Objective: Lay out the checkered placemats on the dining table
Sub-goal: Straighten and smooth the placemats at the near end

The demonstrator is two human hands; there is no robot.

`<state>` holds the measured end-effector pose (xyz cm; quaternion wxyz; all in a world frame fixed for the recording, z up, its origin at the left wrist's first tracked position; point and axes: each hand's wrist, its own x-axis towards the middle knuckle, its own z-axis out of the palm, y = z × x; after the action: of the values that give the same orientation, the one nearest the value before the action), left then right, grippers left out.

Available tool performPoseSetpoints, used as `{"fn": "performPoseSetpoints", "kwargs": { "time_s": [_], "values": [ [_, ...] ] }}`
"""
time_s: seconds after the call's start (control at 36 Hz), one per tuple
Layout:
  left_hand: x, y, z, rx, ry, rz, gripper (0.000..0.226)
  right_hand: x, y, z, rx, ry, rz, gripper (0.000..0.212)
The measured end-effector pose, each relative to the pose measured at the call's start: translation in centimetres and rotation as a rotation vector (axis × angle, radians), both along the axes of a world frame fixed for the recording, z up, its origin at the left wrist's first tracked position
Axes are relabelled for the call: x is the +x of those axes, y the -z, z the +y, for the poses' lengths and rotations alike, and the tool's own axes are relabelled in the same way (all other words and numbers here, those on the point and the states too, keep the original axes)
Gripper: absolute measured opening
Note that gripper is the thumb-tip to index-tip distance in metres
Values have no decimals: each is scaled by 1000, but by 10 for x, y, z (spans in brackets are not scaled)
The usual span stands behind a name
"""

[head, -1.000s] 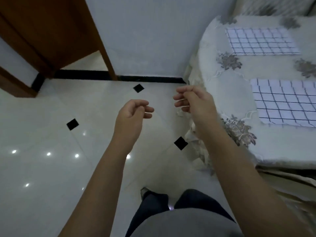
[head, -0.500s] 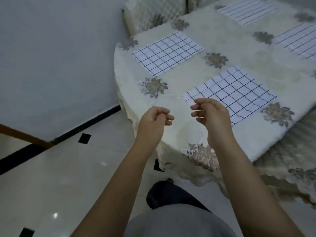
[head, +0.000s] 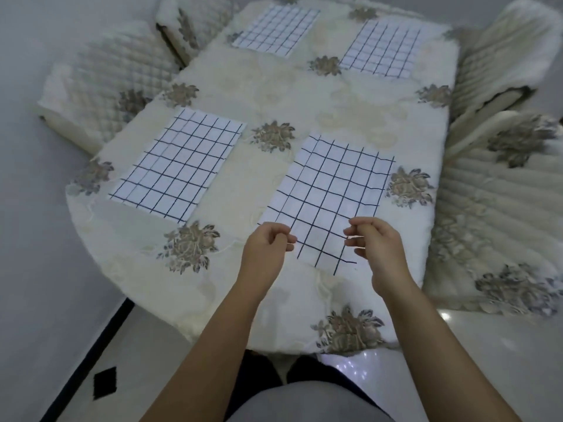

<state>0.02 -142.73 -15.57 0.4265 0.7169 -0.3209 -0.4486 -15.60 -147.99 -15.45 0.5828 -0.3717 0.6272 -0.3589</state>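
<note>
Four white placemats with a dark grid lie flat on the dining table [head: 304, 95], which wears a cream floral cloth. They are the near left mat [head: 179, 159], the near right mat [head: 332, 190], the far left mat [head: 277, 28] and the far right mat [head: 382, 47]. My left hand [head: 268, 248] and my right hand [head: 377, 248] hover side by side over the near edge of the near right mat. Both have their fingers curled in toward the thumb, and I see nothing held in them.
Chairs in quilted cream covers crowd the table: one at the left [head: 100, 77], one at the far left [head: 195, 22], and two at the right [head: 499, 56] [head: 502, 208]. A grey wall [head: 30, 208] runs along the left. Glossy tile floor [head: 146, 360] lies below me.
My view has swung from the floor and wall round to the table, which now lies straight ahead. Both hands kept the same curled pose and now sit over the near right mat.
</note>
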Motion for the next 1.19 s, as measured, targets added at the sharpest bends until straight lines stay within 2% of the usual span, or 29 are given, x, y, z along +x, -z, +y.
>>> {"fn": "performPoseSetpoints", "kwargs": {
  "time_s": [0.14, 0.19, 0.31, 0.42, 0.53, 0.58, 0.78, 0.86, 0.92, 1.0, 1.17, 1.19],
  "values": [
    [24, 17, -27, 60, 61, -69, 15, 1, 22, -9, 36, 33, 184, 12],
    [37, 26, -38, 86, 115, -153, 12, 4, 33, -14, 63, 40, 260, 8],
    [61, 43, -61, 182, 296, -394, 23, 10, 51, -16, 190, 107, 389, 36],
    [82, 63, -82, 235, 423, -536, 32, 16, 67, -15, 286, 177, 443, 29],
    [91, 77, -94, 298, 479, -526, 37, 19, 79, -13, 326, 219, 516, 50],
    [92, 80, -99, 333, 489, -529, 38, 20, 80, -12, 370, 197, 531, 54],
    [92, 88, -113, 466, 506, -501, 30, 16, 78, -14, 416, 123, 568, 36],
    [92, 91, -116, 477, 491, -467, 15, 14, 76, -17, 424, 91, 571, 23],
    [93, 95, -119, 485, 482, -445, 27, 13, 77, -19, 408, 91, 602, 31],
    [93, 97, -122, 497, 485, -436, 31, 12, 80, -22, 381, 101, 640, 44],
    [99, 97, -123, 528, 497, -461, 36, 14, 86, -31, 389, 228, 485, 24],
    [100, 97, -122, 545, 496, -469, 37, 16, 87, -32, 397, 243, 472, 28]
  ]
}}
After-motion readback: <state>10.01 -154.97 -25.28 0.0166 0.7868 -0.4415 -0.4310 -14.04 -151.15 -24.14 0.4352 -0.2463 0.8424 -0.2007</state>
